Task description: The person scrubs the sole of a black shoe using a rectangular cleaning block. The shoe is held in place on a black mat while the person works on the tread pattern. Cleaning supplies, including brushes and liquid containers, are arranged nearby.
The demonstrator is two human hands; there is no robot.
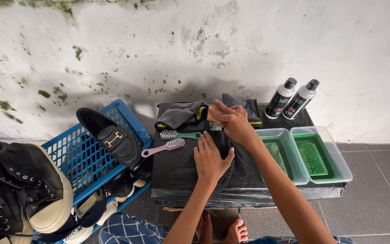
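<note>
Brushes (170, 140) crowd the left; tubs (305, 156) right; bare cloth (177, 174) between.

Bright, even daylight falls on a stained white wall (195, 40); a soft shadow pools on it behind the dark surface (177, 174); the two white bottles (292, 98) carry faint sheen; focus is sharp at centre; wide-lens bending curves the frame edges, stretching the shoes (19, 190) at left.

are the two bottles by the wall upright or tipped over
Upright, leaning slightly in this view. Both bottles stand on their bases at the back of the black-covered table, dark caps on top.
</note>
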